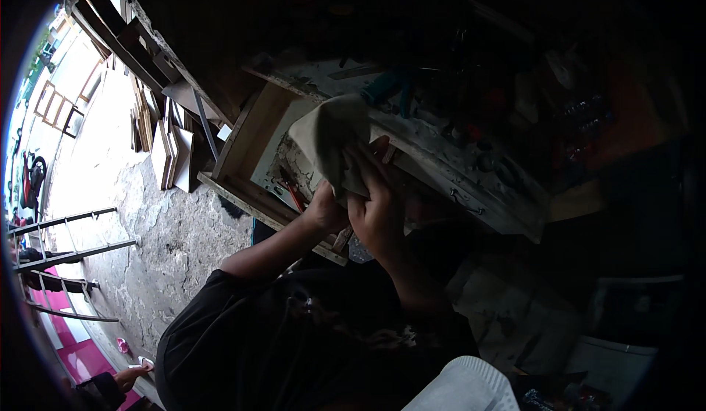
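Note:
A limp, pale grey-beige piece that looks like cloth (334, 131) is held up over an open wooden drawer (239, 143). My left hand (323, 209) grips its lower end, thumb up, and the fingers are partly hidden. Close beside it on the right, my right hand (375, 205) presses its fingers along the cloth's lower right side. Inside the drawer, just left of my hands, lies a tool with red handles (294, 196), next to a light, stained sheet (298, 165).
A dark workbench top (500, 198) cluttered with tools runs right of the drawer, including a teal-handled tool (397, 87). Boards (173, 150) lean at the left. A metal ladder-like frame (73, 256) and another person's hand (132, 374) are at the far left.

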{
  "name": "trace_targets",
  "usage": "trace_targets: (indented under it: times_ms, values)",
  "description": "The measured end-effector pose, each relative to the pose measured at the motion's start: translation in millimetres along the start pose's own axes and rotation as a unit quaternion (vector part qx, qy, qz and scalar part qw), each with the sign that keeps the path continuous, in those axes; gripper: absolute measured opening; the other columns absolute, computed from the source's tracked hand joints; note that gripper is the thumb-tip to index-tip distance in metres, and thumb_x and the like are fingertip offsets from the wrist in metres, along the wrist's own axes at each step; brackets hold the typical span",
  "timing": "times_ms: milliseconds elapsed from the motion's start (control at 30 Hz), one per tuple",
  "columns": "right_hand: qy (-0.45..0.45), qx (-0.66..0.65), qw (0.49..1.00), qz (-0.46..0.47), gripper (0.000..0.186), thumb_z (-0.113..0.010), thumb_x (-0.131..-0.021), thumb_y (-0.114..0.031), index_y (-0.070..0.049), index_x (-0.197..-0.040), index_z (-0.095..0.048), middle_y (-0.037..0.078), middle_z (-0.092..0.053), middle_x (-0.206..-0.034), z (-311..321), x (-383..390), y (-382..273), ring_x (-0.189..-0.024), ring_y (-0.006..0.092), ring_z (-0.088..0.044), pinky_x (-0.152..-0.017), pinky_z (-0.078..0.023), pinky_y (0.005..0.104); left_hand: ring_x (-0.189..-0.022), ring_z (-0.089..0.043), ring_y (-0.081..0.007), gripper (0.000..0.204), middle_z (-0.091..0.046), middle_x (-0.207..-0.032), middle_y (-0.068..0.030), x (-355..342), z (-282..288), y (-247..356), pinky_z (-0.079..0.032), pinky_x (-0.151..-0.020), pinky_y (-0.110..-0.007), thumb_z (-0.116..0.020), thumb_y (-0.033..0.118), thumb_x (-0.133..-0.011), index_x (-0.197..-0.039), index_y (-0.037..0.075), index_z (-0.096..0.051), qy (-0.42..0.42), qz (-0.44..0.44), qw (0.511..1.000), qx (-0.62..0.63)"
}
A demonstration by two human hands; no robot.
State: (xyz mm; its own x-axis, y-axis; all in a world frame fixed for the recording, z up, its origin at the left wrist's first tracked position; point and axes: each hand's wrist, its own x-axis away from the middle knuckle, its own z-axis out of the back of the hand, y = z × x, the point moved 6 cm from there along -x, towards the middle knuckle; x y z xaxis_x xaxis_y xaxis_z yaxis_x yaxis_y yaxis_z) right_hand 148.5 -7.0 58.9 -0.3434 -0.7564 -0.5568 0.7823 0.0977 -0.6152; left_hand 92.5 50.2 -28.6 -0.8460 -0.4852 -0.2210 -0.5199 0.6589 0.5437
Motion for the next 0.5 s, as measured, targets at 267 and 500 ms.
trace_targets:
  times_ms: [267, 500]
  values:
    - [-0.017, -0.079, 0.988, -0.131, 0.011, -0.063, -0.092, -0.008, 0.003, -0.093, -0.064, 0.017, -0.070, -0.086, 1.5, 7.1, 47.7, -0.082, 0.0301, -0.071, -0.071, -0.052, 0.0410, -0.132, -0.048, -0.0239, 0.066, -0.047, -0.143, -0.0114, 28.2, 27.2, -25.0, -0.042, -0.107, -0.041, -0.064, 0.027, -0.097, -0.149, 0.003, -0.034, -0.016, 0.127, 0.992, -0.017]
    - [0.181, -0.271, 0.932, -0.158, 0.025, -0.052, -0.097, -0.012, 0.005, -0.113, -0.062, 0.017, -0.067, -0.104, 56.7, 8.4, 63.5, -0.095, 0.0228, -0.068, -0.083, -0.052, 0.0372, -0.130, -0.052, -0.0269, 0.068, -0.044, -0.145, -0.0119, 0.2, -2.0, 5.5, -0.047, -0.106, -0.042, -0.066, 0.010, -0.093, -0.150, 0.015, -0.030, 0.015, 0.032, 0.997, 0.062]
